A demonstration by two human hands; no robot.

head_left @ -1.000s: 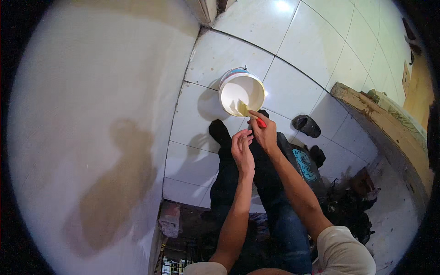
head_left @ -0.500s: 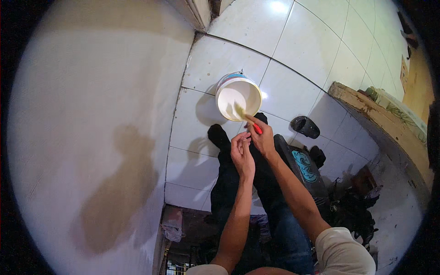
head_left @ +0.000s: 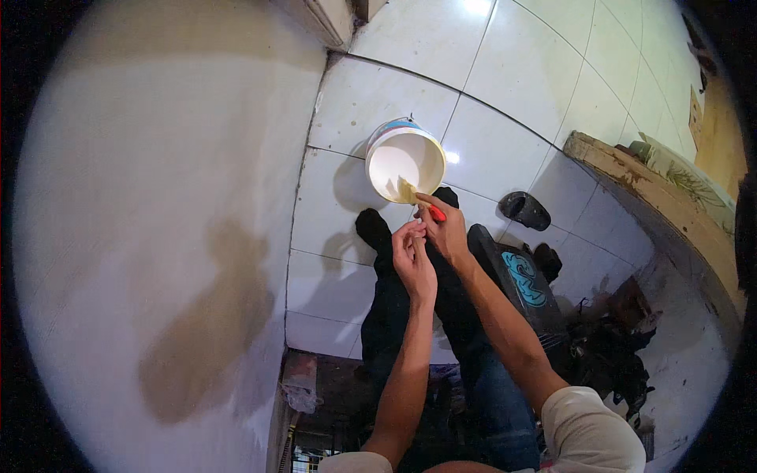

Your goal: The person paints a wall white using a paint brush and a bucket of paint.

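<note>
My right hand (head_left: 448,234) is closed round the red-ended handle of a paintbrush (head_left: 407,191). The pale yellowish bristles reach over the near rim of a round white bucket (head_left: 383,132), which holds white paint (head_left: 398,162) and stands on the floor. Just left of the right hand, my left hand (head_left: 415,264) is raised with its fingers curled together. Whatever those fingers hold, if anything, is hidden. Both hands are on the near side of the bucket, above my dark trousers and black-socked feet (head_left: 373,229).
A pale wall (head_left: 173,158) rises close on the left. White tiles (head_left: 505,134) cover the floor. On the right are a black slipper (head_left: 525,211), a dark box-like object with a turquoise design (head_left: 523,278), and a wooden ledge (head_left: 623,181). Dark clutter (head_left: 615,347) lies at lower right.
The brush has come slightly nearer to me, its bristles now at the bucket's near rim. Both hands stay close together, and the whole view has shifted a little.
</note>
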